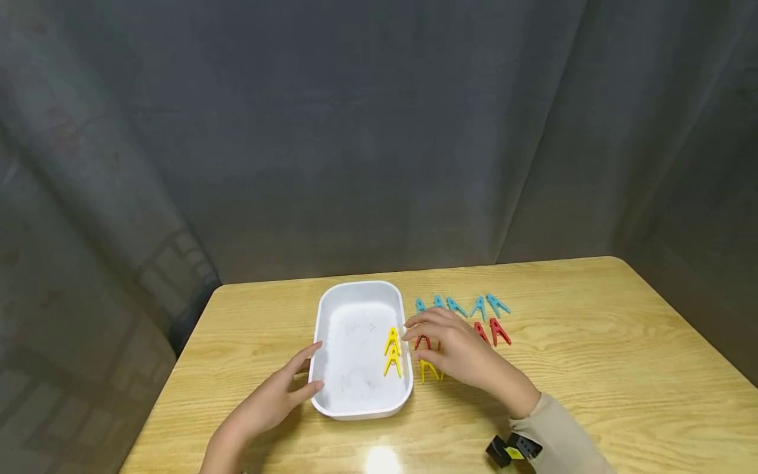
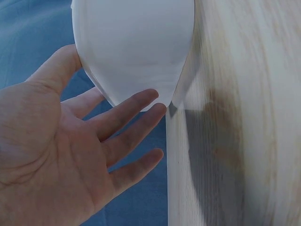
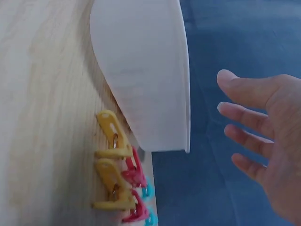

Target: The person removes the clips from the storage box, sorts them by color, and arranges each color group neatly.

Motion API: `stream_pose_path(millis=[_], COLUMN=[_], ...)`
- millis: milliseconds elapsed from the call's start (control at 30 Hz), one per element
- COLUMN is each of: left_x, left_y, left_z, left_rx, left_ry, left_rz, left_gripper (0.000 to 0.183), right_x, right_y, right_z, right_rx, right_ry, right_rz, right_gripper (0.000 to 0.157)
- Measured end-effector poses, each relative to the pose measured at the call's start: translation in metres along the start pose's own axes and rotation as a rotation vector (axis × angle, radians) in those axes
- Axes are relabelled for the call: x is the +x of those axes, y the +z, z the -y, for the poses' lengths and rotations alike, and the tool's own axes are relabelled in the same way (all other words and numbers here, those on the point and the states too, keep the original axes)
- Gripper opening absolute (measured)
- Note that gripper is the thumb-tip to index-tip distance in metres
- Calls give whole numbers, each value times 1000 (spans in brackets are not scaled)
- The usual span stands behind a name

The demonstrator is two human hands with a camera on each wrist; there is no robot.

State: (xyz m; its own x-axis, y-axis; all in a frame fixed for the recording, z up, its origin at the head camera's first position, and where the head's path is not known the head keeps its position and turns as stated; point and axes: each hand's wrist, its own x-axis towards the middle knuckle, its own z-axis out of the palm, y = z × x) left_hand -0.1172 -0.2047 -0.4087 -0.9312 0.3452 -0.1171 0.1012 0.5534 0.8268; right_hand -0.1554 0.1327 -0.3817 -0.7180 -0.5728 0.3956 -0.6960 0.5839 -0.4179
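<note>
A white plastic tray lies on the table, with two yellow clothespins inside along its right wall. My left hand holds the tray's left side: thumb and forefinger reach over the rim, while other fingers lie along the outer wall. Over the right rim hovers my right hand, fingers spread and slightly bent with nothing between them. Beneath and beside it are yellow clothespins, partly covered in the head view, and red clothespins. Farther back runs a row of blue clothespins.
The wooden table extends well to the right of the clothespins. A grey curtain hangs behind its back edge. A small black device is strapped at the right sleeve.
</note>
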Motion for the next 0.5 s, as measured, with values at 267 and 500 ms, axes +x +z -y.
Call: stream_pose_path(millis=[267, 500], left_x=[0, 0], left_y=[0, 1], left_z=[2, 2], left_rx=[-16, -11], left_ry=[-3, -1], left_rz=[17, 8], left_gripper=[65, 65], right_x=[31, 53], right_y=[15, 32], right_z=[-8, -14], right_rx=[33, 12], right_ry=[-117, -123], right_rz=[125, 319], right_gripper=[20, 14])
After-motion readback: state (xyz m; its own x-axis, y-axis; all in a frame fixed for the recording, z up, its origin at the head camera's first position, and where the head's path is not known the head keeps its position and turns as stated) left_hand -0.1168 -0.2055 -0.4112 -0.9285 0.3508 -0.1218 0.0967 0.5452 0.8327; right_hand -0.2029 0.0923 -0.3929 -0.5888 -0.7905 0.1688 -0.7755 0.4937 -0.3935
